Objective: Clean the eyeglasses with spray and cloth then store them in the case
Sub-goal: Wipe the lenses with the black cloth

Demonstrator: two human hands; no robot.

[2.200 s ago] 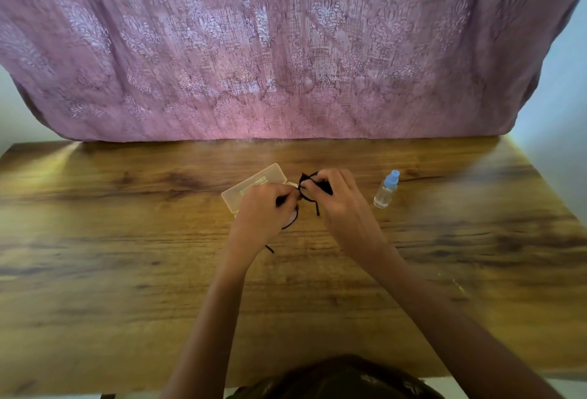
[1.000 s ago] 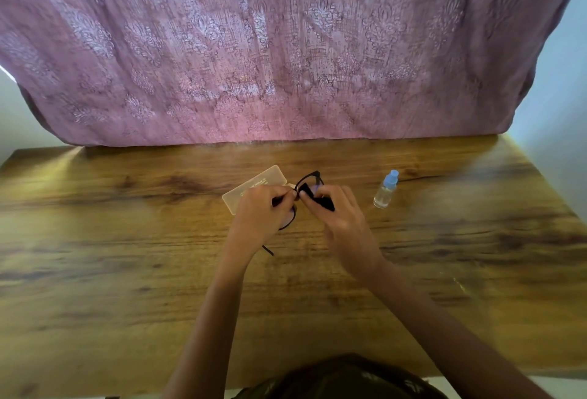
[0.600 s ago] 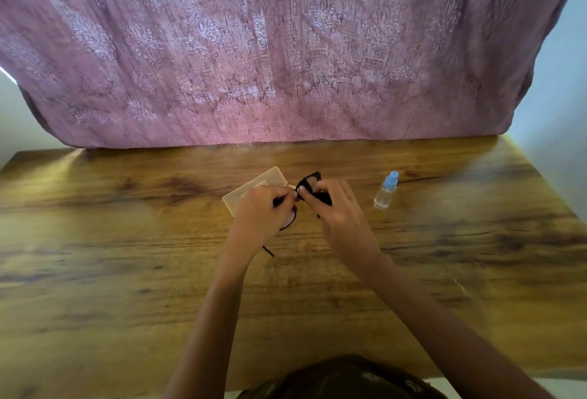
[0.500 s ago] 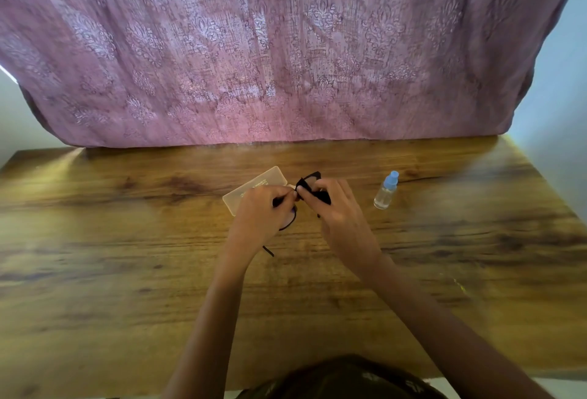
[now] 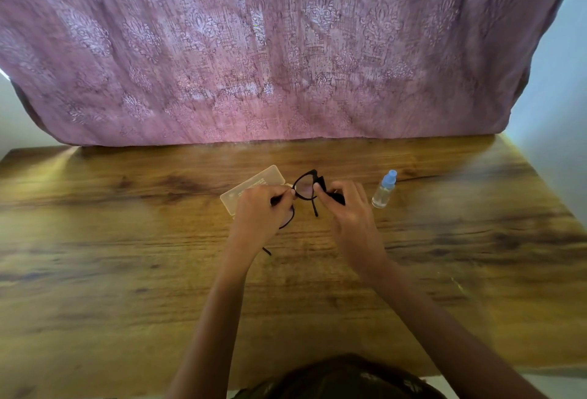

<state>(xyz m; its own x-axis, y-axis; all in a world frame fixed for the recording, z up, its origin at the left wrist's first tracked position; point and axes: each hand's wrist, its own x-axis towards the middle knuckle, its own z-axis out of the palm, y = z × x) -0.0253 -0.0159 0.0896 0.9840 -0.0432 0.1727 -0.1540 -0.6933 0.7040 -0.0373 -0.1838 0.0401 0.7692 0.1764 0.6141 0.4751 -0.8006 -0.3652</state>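
Case [image 5: 252,188]: pale, translucent, lying flat on the table [image 5: 127,255], its near end hidden behind the left hand.
Left hand [image 5: 260,214]: curled shut, pinching the glasses [image 5: 304,188] at the frame's left side; one lens rim and a temple tip show below the knuckles.
Glasses: black frame, held up just above the table between both hands, one lens facing the camera.
Cloth [image 5: 330,194]: dark, bunched at the frame's right edge, touching it.
Right hand [image 5: 347,208]: fingers drawn together, pinching the cloth against the frame.
Bottle [image 5: 383,190]: clear, blue cap, upright on the table, just right of the right hand, apart from it.
Backdrop: mauve patterned curtain [image 5: 286,49] along the table's far edge.
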